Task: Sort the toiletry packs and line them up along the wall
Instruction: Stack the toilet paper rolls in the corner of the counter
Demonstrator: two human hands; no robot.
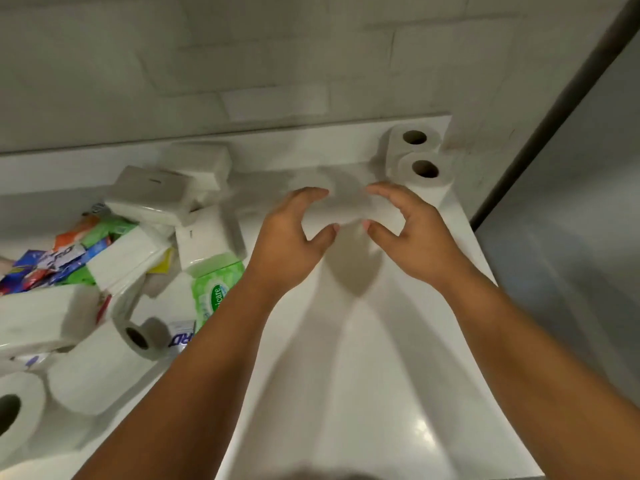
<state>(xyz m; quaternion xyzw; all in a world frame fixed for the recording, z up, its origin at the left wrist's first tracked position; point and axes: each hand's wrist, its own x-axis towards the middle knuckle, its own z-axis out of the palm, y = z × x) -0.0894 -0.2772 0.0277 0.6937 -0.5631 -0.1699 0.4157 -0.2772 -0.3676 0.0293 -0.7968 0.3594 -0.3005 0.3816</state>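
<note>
In the head view, the left hand [294, 237] and the right hand [412, 233] are reaching out side by side over a white counter [363, 358], and both are curling their fingers and thumbs round a blurred white roll [346, 206], gripping it between them from either side. The motion blur is hiding its outline, so whether it is touching the counter cannot be told. It is sitting near the back of the counter, a little short of the tiled wall [242, 64]. Just to its right, two toilet rolls are standing upright in the far right corner, the rear roll [398, 147] against the wall and the front roll [436, 188] touching it on the near side. To the left, a loose heap is lying well apart from the hands: white tissue packs [152, 195] are leaning on each other, a green wipes pack [214, 289] is lying below them, and small coloured sachets [52, 261] are spilling toward the left edge. Nearer the camera, a toilet roll on its side [138, 337] is showing its core, with more white rolls [90, 372] crowding the lower left corner. A grey panel [571, 202] is running along the right.
</note>
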